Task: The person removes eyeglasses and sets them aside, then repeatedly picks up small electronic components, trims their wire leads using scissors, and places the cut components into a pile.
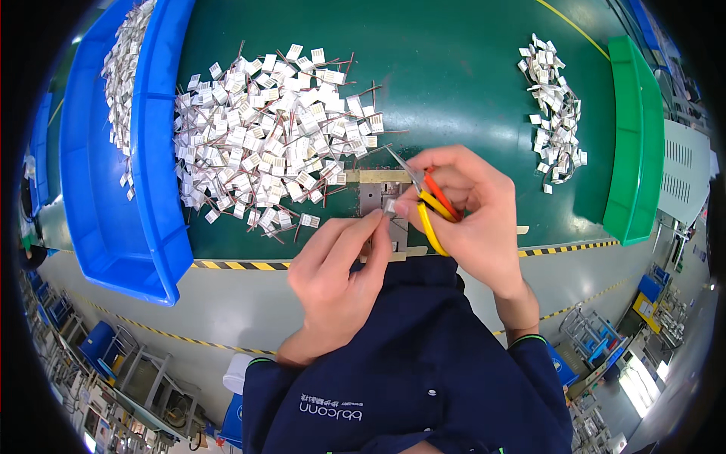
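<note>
Workpiece, a small white part (389, 206), sits above the near edge of the desk (461, 76). Left hand (333, 265): fingers pinched narrow on it. Right hand (480, 216): wrapped around yellow-and-red-handled snips (436, 203), thumb and forefinger apparently meeting the part also; blade gap cannot be told.

Risk one: a slack pinch could drop the part onto the metal plate (370, 197) beneath. Risk two: sharing one hand between tool and part could let the blades nick a finger. Risk three: blades pointing toward the far edge could snag wires of the large pile (276, 129), beside the blue bin (160, 151) at the desk's left.
</note>
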Demonstrator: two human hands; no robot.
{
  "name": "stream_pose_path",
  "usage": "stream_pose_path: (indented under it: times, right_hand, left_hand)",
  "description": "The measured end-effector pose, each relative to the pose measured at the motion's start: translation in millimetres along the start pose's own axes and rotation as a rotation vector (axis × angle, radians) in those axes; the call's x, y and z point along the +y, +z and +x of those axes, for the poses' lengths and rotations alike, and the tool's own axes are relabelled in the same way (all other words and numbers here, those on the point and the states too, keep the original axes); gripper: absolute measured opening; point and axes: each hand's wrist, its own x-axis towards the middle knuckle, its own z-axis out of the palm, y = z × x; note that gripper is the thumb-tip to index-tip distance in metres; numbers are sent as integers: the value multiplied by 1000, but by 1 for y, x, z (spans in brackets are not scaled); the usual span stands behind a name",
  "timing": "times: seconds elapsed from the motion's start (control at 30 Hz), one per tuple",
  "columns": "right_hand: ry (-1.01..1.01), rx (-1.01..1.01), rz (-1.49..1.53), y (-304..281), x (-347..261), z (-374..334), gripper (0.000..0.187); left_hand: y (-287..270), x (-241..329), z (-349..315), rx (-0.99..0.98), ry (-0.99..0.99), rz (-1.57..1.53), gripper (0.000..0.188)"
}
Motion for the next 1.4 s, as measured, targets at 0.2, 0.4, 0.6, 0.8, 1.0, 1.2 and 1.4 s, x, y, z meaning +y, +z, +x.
stream_pose_path:
  times: [0.2, 0.4, 0.6, 0.8, 1.0, 1.2, 1.4]
  right_hand:
    - [-47, 36, -93, 4, 7, 9, 35]
    - [-29, 18, -86, 1, 5, 15, 38]
    - [-14, -14, -58, 4, 3, 20, 42]
    - [5, -44, -38, 4, 3, 20, 44]
    - [11, -59, -50, 3, 0, 21, 44]
    - [-51, -66, -101, 1, 6, 21, 45]
    - [-112, -85, -89, -1, 11, 21, 42]
  left_hand:
    - [3, -10, 3, -14, 78, 173, 17]
    - [0, -9, 7, -59, 109, 240, 18]
    - [-2, -7, 10, -84, 108, 266, 18]
    - [-1, -7, 10, -75, 115, 282, 18]
    - [0, -7, 12, -70, 192, 357, 18]
    - [1, -1, 7, -104, 70, 261, 20]
    - [-2, 4, 3, -155, -113, 152, 17]
